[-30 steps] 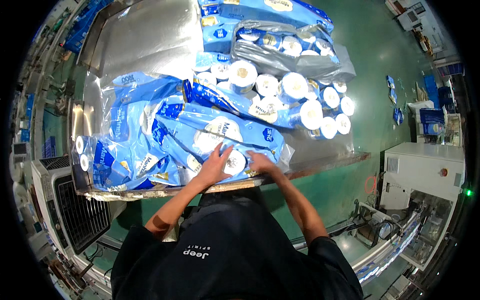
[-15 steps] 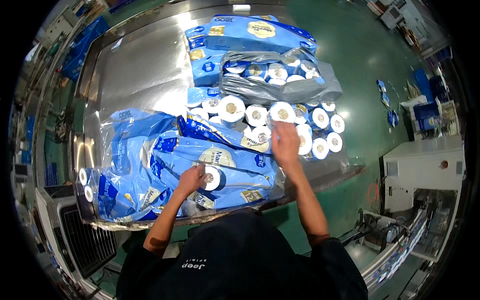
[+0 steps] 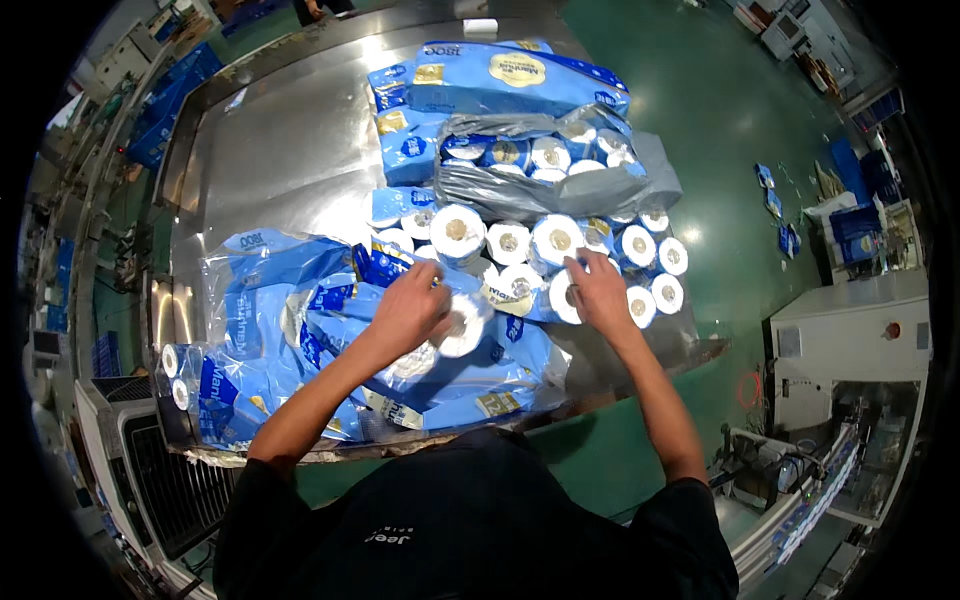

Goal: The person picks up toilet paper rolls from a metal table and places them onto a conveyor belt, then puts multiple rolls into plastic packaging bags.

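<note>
nearly end-on, white roll [image 3: 463, 328] in left hand [image 3: 412, 308], long axis roughly upward

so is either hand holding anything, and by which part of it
The left hand holds a roll by its left side. The right hand is at another roll; whether it grips cannot be told.

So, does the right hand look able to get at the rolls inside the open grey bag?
Probably yes: the grey bag is open and shows its rolls; the right hand would seemingly only need to pass over the loose rolls between.
</note>
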A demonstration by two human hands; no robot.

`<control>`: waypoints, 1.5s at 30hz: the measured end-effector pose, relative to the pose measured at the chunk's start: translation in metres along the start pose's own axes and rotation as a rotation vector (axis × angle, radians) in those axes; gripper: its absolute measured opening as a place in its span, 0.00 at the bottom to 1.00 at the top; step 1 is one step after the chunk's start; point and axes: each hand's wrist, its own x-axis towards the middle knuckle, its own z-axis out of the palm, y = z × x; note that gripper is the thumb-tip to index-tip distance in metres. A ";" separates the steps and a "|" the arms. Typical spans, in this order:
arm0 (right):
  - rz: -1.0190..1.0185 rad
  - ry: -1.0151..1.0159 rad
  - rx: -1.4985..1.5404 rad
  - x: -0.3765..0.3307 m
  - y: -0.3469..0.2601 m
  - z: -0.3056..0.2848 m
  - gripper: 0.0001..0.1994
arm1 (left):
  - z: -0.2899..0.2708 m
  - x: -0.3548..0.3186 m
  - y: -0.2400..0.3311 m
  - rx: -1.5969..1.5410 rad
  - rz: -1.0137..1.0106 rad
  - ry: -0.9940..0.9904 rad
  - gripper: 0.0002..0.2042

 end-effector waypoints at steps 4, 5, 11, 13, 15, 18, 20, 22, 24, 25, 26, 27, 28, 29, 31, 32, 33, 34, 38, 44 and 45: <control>-0.336 -0.080 -0.124 0.030 0.010 -0.004 0.28 | 0.027 0.070 -0.038 0.195 0.135 0.218 0.18; -0.380 -0.115 -0.136 0.039 0.008 -0.006 0.29 | 0.037 0.079 -0.049 0.107 0.007 -0.053 0.19; -0.578 -0.311 -0.333 0.040 0.041 -0.003 0.32 | 0.082 0.121 -0.041 0.139 0.059 -0.174 0.18; -0.603 -0.356 -0.341 0.055 0.037 -0.003 0.27 | 0.074 0.108 -0.043 0.135 0.114 -0.030 0.18; -0.646 -0.333 -0.341 0.063 0.031 0.003 0.24 | 0.063 0.096 -0.045 0.156 0.119 -0.079 0.17; -0.561 -0.318 -0.234 0.054 0.016 -0.007 0.24 | 0.051 0.066 -0.050 0.134 0.138 0.086 0.16; -0.355 -0.211 -0.149 0.013 0.015 -0.030 0.24 | 0.026 0.052 -0.033 0.019 0.183 0.182 0.14; -0.219 -0.090 -0.100 -0.030 0.007 -0.037 0.26 | 0.012 0.030 -0.028 -0.040 0.212 0.385 0.16; 0.026 0.055 0.044 -0.117 0.031 -0.022 0.28 | -0.010 0.032 -0.004 -0.096 0.264 0.396 0.17; 0.150 0.181 0.076 -0.163 0.040 -0.018 0.26 | -0.014 0.044 0.015 -0.133 0.301 0.403 0.18; -0.058 0.510 -0.296 -0.194 0.013 -0.046 0.33 | -0.009 0.054 0.034 -0.180 0.341 0.391 0.19; 0.307 0.536 0.265 -0.238 0.025 -0.018 0.27 | -0.002 0.069 0.055 -0.222 0.415 0.408 0.21; 0.721 0.604 0.827 -0.320 0.005 0.006 0.22 | -0.003 0.076 0.089 -0.321 0.519 0.358 0.22; 0.732 0.640 0.814 -0.328 -0.057 -0.019 0.18 | 0.002 0.070 0.099 -0.353 0.500 0.309 0.22; 1.050 0.733 1.029 -0.351 -0.136 -0.050 0.17 | 0.007 0.054 0.129 -0.466 0.545 0.180 0.23; 1.129 0.839 0.965 -0.393 -0.159 -0.048 0.17 | 0.009 0.052 0.160 -0.489 0.587 0.084 0.23; 1.259 0.948 0.883 -0.457 -0.173 -0.011 0.17 | 0.023 0.043 0.186 -0.518 0.632 0.074 0.22; 1.327 0.938 0.837 -0.493 -0.188 0.012 0.17 | 0.028 0.033 0.210 -0.497 0.607 0.041 0.20; 1.580 1.281 0.593 -0.588 -0.233 0.002 0.16 | 0.086 0.040 0.343 -0.469 0.823 -0.086 0.18; 1.787 1.789 0.048 -0.731 -0.384 -0.025 0.15 | 0.159 -0.023 0.551 -0.575 1.142 -0.409 0.20; 1.848 1.890 -0.021 -0.761 -0.414 -0.031 0.16 | 0.166 -0.046 0.596 -0.616 1.224 -0.447 0.20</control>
